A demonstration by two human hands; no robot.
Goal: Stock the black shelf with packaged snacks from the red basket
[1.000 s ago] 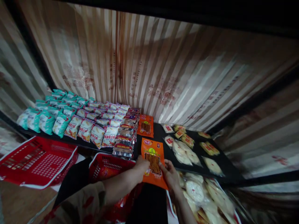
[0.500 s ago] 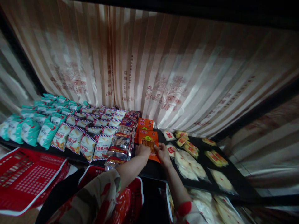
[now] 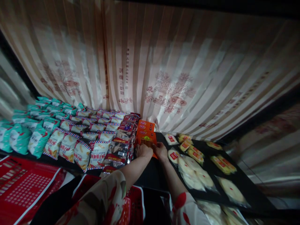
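An orange snack packet (image 3: 147, 137) lies at the front of a short row of matching packets on the black shelf (image 3: 152, 172). My left hand (image 3: 143, 151) is closed at its lower left edge, the fingertips partly hidden. On the lower right edge, my right hand (image 3: 161, 151) pinches the same packet. Close by on the left stands a row of dark red and silver snack packets (image 3: 118, 150). To the right of my right hand are a small white packet with a red label (image 3: 173, 155) and clear bags of pale round flat food (image 3: 192, 170).
White snack bags (image 3: 81, 154) and teal bags (image 3: 38, 140) fill the shelf's left side. Yellow packets (image 3: 195, 153) lie at the right. Red baskets (image 3: 28, 187) stand below the front edge. A striped curtain (image 3: 136, 62) hangs behind.
The front orange packet has moved back against the ones behind it, with both hands still on it. The camera view has shifted slightly.
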